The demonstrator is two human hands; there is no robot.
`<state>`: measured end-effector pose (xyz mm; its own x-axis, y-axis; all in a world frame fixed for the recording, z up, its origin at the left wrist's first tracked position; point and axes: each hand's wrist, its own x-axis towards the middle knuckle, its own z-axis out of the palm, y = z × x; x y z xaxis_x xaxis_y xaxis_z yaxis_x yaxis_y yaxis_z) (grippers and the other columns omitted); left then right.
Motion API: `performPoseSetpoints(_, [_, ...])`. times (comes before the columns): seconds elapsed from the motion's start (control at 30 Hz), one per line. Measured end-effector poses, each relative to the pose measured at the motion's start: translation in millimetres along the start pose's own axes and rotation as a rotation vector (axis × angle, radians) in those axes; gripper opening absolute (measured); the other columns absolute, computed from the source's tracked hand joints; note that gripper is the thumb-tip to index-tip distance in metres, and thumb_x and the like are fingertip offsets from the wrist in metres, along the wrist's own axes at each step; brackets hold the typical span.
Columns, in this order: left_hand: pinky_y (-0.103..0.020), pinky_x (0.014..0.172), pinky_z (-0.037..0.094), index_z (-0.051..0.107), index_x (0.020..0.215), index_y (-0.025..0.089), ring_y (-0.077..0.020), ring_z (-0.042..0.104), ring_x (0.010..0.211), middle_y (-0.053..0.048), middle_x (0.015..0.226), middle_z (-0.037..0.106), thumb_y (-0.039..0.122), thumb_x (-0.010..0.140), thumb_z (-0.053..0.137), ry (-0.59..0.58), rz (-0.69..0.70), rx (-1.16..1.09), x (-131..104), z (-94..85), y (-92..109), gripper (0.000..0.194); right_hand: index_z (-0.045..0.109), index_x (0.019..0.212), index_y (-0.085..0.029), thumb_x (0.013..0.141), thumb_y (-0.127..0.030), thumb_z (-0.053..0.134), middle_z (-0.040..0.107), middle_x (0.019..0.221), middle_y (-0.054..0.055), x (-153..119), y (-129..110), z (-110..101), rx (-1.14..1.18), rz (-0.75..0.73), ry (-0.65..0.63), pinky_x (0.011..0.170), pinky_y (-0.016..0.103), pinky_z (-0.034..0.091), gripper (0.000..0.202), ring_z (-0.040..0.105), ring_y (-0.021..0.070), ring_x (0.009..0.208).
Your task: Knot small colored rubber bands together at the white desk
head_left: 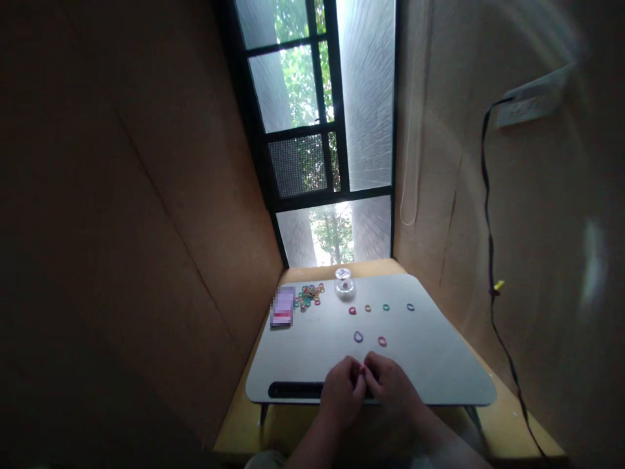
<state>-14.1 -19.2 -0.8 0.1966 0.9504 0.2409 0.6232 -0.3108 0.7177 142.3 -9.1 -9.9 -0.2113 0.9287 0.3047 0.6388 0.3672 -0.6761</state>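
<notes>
My left hand (344,389) and my right hand (389,381) meet over the front of a white table (303,352). Pinched between the fingertips of both is a small red item (362,369), too small to make out fully. Just beyond them lie a purple band (358,337) and a pink band (382,341). Farther back, a row holds a red band (352,311), a yellowish band (368,308), a green band (386,307) and a dark band (411,307). A pile of mixed coloured bands (308,296) rests at the back left.
A clear round container (344,288) stands at the table's back. The phone-like object (282,307), blurred, lies at the left edge. A black slot (295,390) runs along the front. Behind is a window (336,195); a black cable (489,241) hangs at right.
</notes>
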Motion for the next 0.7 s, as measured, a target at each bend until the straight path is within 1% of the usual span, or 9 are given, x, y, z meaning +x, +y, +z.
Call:
performPoseSetpoints(0.27, [-0.025, 0.062, 0.032, 0.056, 0.080, 0.019, -0.0129, 0.051, 0.066, 0.001, 0.071, 0.059, 0.025, 0.088, 0.051, -0.006, 0.002, 0.004, 0.0, -0.6, 0.1, 0.011, 0.049, 0.073, -0.021, 0.088, -0.027, 0.046, 0.060, 0.069, -0.001, 0.9, 1.7, 1.7, -0.008, -0.012, 0.016, 0.061, 0.026, 0.033, 0.017, 0.053, 0.0148, 0.064])
performPoseSetpoints(0.7, [-0.025, 0.063, 0.033, 0.056, 0.080, 0.019, -0.0128, 0.052, 0.067, 0.001, 0.072, 0.060, 0.024, 0.089, 0.050, -0.012, 0.000, 0.013, -1.3, -2.2, 3.2, 0.012, 0.049, 0.073, -0.021, 0.088, -0.027, 0.046, 0.060, 0.068, -0.001, 1.3, 0.4, 0.1, -0.001, -0.009, 0.001, 0.060, 0.026, 0.033, 0.017, 0.052, 0.0146, 0.063])
